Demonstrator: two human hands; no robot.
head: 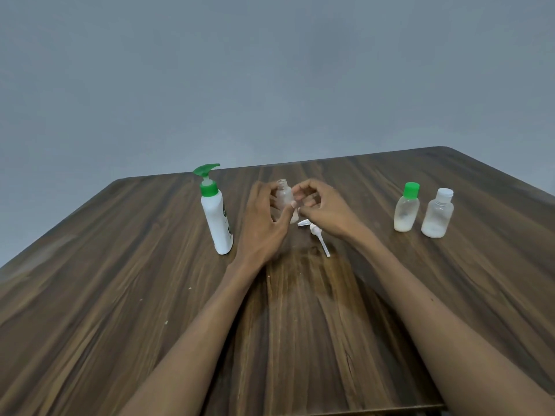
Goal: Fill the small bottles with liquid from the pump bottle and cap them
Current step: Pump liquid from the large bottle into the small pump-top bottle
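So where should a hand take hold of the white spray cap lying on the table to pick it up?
Probably by its wide head end, pinched across the sides from above. The spray cap lies flat on the table beside the right hand, its thin tube pointing toward the camera. The tube looks too slender to grip firmly, and a hold on the head suits setting it on the open bottle.

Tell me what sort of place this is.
Probably a plain indoor room with a makeshift work spot, not a lab or shop. The signs: a dark wood-grain table set against a bare grey wall, and only a pump bottle and a few small bottles on it.
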